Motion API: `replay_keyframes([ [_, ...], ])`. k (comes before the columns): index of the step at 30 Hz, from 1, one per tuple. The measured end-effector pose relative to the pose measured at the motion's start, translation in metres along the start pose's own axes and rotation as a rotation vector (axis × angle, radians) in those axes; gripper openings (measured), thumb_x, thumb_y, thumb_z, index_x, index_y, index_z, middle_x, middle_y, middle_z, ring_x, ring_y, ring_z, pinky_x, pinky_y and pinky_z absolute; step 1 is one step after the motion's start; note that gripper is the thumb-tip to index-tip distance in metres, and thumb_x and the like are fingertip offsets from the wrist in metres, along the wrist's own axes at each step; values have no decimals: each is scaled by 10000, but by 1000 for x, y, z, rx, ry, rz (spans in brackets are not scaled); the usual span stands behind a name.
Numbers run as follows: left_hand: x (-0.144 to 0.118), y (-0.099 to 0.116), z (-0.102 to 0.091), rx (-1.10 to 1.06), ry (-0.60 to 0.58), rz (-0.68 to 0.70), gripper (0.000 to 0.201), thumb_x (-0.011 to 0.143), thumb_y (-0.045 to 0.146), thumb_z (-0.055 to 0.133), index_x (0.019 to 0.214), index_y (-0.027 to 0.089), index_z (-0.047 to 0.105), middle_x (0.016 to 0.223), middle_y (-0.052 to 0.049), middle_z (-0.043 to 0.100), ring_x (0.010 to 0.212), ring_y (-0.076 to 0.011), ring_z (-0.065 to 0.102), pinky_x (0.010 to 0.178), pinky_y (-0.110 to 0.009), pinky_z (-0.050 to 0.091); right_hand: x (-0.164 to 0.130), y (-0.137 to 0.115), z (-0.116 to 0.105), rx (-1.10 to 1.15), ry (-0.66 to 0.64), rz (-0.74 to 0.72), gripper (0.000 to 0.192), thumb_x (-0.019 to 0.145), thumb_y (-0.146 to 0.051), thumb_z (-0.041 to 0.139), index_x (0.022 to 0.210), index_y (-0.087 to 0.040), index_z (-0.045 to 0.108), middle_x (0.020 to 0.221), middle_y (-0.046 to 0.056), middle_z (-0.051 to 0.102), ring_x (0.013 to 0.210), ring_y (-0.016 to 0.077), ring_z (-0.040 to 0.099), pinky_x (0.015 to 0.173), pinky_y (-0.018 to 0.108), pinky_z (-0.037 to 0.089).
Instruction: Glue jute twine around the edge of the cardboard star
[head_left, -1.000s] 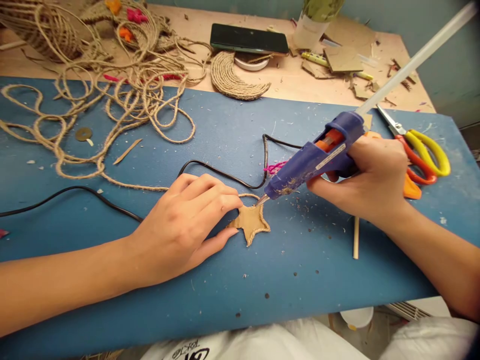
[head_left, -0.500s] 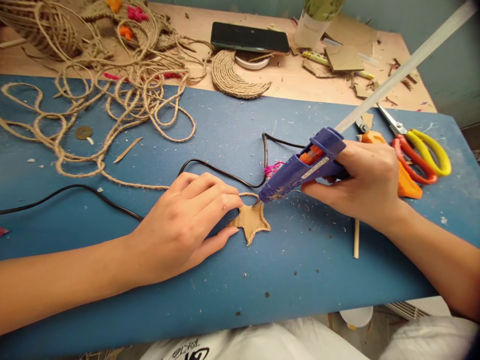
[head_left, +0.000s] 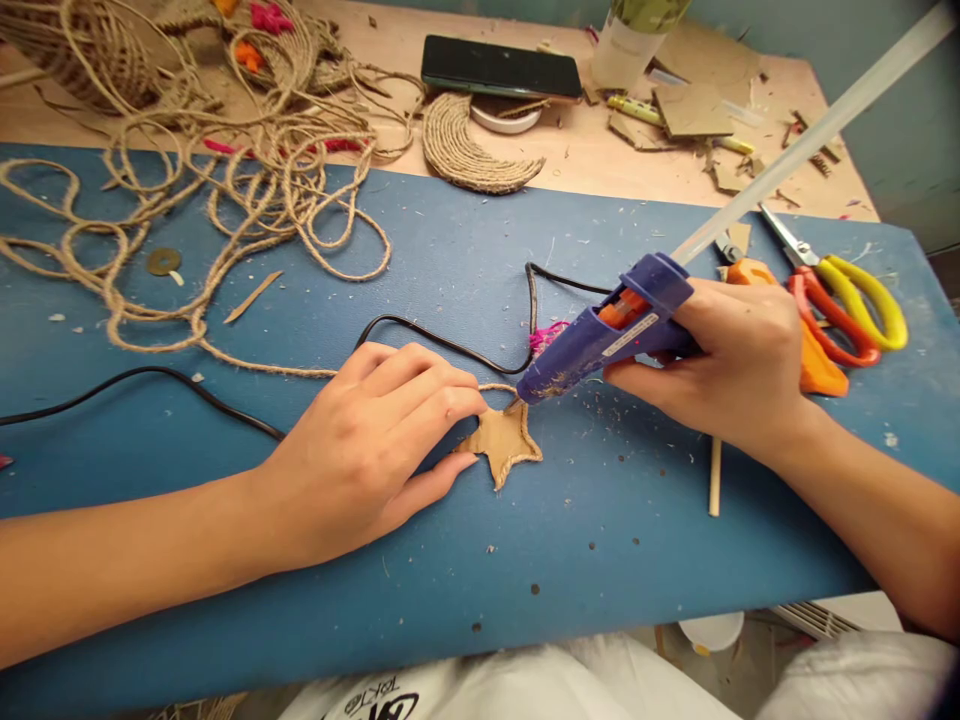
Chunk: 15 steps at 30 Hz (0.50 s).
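A small cardboard star [head_left: 504, 443] edged with jute twine lies on the blue mat [head_left: 465, 560]. My left hand [head_left: 371, 445] lies flat over its left part and pins it down, fingertips near the twine end. My right hand [head_left: 731, 365] grips a blue hot glue gun [head_left: 600, 338] with a long clear glue stick [head_left: 810, 135] out of its back. The nozzle touches the star's upper point. The gun's black cord [head_left: 442, 345] runs left across the mat.
Loose jute twine [head_left: 225, 220] sprawls over the mat's far left. Orange and yellow scissors [head_left: 840, 290] lie right of my right hand, with a thin wooden stick [head_left: 714, 478] below it. A phone [head_left: 499, 72], a twine crescent [head_left: 469, 155] and cardboard scraps [head_left: 686, 115] lie behind.
My right hand has lowered and tipped the glue gun leftward, bringing the nozzle down onto the star's upper point. The left hand has stayed still on the star.
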<state>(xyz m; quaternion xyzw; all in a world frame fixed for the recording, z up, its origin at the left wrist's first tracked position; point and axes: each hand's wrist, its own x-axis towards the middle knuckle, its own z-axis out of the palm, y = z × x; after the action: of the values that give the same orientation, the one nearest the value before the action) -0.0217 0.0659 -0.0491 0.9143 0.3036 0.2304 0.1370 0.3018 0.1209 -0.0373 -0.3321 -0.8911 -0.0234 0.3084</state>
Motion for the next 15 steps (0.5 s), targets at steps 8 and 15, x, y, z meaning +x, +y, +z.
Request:
replay_keyframes([
  [8,1,1,-2,11,-12,14,221,1053,196,682,1257,165,603,1241,-79,766,1126,-262,680,926,-446,453,-1,1,0,8,-12,-1,119,961,-266,758,1011,-223,659,854,-89,730,575,53,487,528,265,316],
  [15,1,1,-2,6,-13,-3,237,1044,202,681,1263,204,590,1238,-83,778,1114,-283,709,915,-461,463,-1,3,2,11,9,-8,138,905,-253,781,995,-224,681,842,-79,720,571,64,491,520,264,327],
])
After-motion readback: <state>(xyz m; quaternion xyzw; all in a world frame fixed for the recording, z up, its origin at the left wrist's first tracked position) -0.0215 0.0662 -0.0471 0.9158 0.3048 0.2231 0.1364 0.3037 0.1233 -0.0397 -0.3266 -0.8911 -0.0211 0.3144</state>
